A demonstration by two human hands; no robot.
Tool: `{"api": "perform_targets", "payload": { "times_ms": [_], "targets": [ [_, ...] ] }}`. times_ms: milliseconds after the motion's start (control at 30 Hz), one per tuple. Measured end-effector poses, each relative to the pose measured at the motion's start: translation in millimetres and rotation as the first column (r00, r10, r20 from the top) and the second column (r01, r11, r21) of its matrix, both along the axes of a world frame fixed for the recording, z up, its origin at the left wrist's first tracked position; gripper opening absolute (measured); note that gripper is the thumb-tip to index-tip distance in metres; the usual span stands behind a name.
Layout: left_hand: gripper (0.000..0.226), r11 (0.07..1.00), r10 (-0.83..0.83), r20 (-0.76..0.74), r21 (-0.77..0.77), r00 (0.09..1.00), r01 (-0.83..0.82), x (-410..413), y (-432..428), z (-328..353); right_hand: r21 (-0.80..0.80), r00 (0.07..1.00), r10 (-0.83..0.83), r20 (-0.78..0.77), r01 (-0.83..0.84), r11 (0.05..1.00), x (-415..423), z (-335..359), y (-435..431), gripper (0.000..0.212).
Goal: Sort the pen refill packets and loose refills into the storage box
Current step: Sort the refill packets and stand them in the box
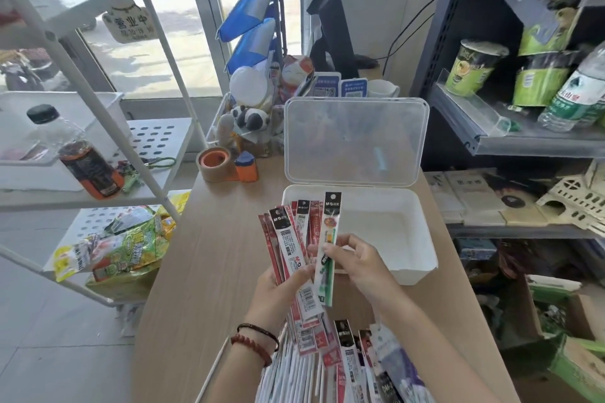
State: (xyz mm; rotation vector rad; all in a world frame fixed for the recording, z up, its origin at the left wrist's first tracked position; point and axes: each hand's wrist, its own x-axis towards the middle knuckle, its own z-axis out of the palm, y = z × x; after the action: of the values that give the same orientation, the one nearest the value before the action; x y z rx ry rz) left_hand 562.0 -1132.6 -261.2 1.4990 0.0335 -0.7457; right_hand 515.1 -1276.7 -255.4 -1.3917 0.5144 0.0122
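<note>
Over the wooden table [203, 255], the left hand [278, 288] grips a fanned bunch of red and black refill packets [288, 235], held upright just left of the white storage box [386, 229]. The right hand [360, 267] pinches a single green refill packet [330, 239] between thumb and fingers, touching the bunch's right side at the box's near left corner. The box's clear lid [357, 141] stands open on the far side. More packets [350, 360] and loose white refills [294, 379] lie at the near edge
</note>
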Motion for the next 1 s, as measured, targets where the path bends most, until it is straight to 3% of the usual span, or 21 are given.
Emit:
{"api": "perform_targets", "payload": {
  "times_ms": [100,267,467,667,767,1000],
  "targets": [
    [0.013,0.999,0.036,0.021,-0.026,0.999,-0.036,13,-3,7,-0.027,0.999,0.035,0.012,-0.034,0.999,21,4,0,0.011],
    [0.022,0.994,0.102,0.024,-0.028,0.995,-0.101,31,1,7,-0.056,0.999,-0.009,0.048,0.012,0.998,47,-3,-8,0.021],
    [0.017,0.989,0.147,0.018,0.024,0.989,-0.147,44,8,2,-0.089,0.995,-0.075,-0.061,0.069,0.994,70,-36,-16,0.011],
    [0.016,0.978,0.208,0.002,0.003,0.978,-0.208,56,12,-4,-0.308,0.983,-0.137,-0.119,0.095,0.947,76,-57,-15,0.02],
    [0.018,0.957,0.288,-0.012,-0.004,0.957,-0.289,57,12,-9,-0.365,0.98,-0.159,-0.118,0.107,0.925,86,-59,-9,0.033],
    [0.018,0.933,0.36,-0.03,-0.02,0.933,-0.36,52,14,-16,-0.521,0.979,-0.152,-0.136,0.06,0.851,96,-74,4,0.039]
  ]
}}
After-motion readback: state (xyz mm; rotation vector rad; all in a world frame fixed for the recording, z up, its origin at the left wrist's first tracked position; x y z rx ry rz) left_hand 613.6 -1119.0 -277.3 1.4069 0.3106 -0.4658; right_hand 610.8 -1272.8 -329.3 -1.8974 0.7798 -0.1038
